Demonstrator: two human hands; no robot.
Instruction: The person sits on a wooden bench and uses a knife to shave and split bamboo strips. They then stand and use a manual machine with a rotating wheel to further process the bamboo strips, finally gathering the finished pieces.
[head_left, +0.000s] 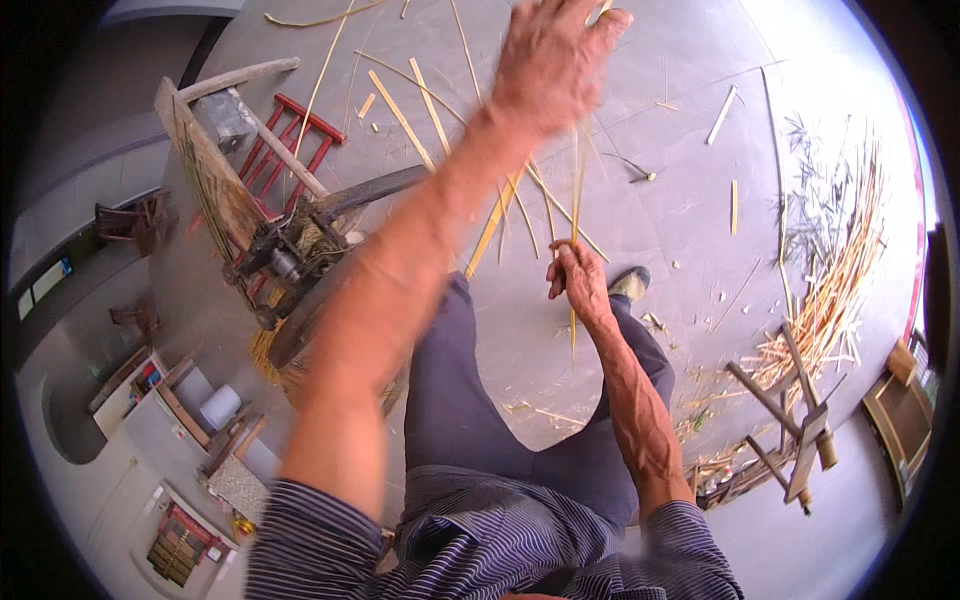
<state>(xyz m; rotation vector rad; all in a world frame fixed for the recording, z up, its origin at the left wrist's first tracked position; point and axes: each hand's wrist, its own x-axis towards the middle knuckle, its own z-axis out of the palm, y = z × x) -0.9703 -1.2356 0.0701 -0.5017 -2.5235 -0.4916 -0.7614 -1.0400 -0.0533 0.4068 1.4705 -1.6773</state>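
My right hand (579, 279) is above the floor between my knees, its fingers closed around a thin bamboo strip (576, 191). The strip runs upright in the picture, with a narrow tail below the hand. Stretched far forward, my left hand (559, 64) is blurred and partly cut off by the top edge. A pale sliver of strip shows beside its thumb, and the right hand's strip passes up behind the left wrist. Below the left forearm, a wider bamboo slat (495, 225) slants beside my knee.
On my left stands a wooden bench (214, 161) with a metal mechanism (289, 259), beside a red rack (292, 142). Loose bamboo strips (401, 120) litter the floor ahead. To the right lie a heap of split bamboo (832, 292) and a wooden stool on its side (806, 446).
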